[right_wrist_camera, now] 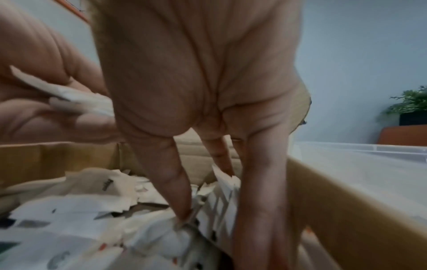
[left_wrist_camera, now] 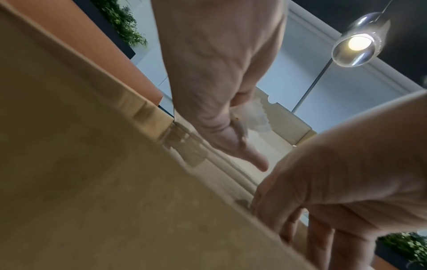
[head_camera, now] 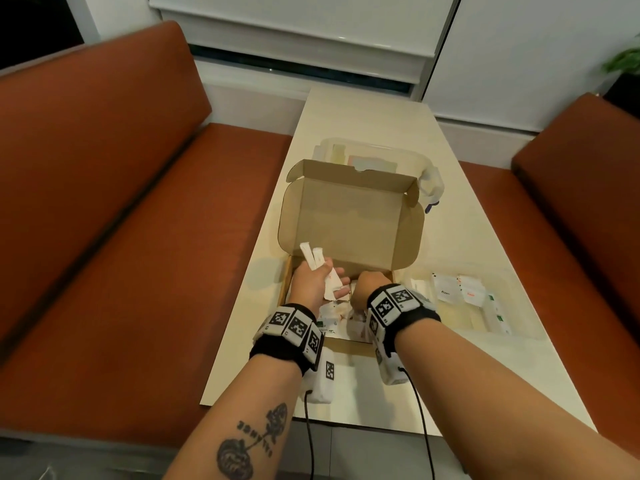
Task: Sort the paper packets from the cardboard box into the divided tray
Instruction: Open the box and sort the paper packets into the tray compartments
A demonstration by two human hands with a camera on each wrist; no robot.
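The open cardboard box stands in front of me with its lid up, and loose white paper packets lie heaped inside. My left hand hovers over the box's left side, gripping a bunch of packets, long stick ones among them. My right hand reaches down into the heap, thumb and fingers closed round a few upright packets. The clear divided tray sits right of the box and holds some packets.
Behind the box lid lies another clear plastic container. The narrow cream table runs between two orange-brown benches. A potted plant stands at the far right. Cables hang from both wrist cameras over the table's near edge.
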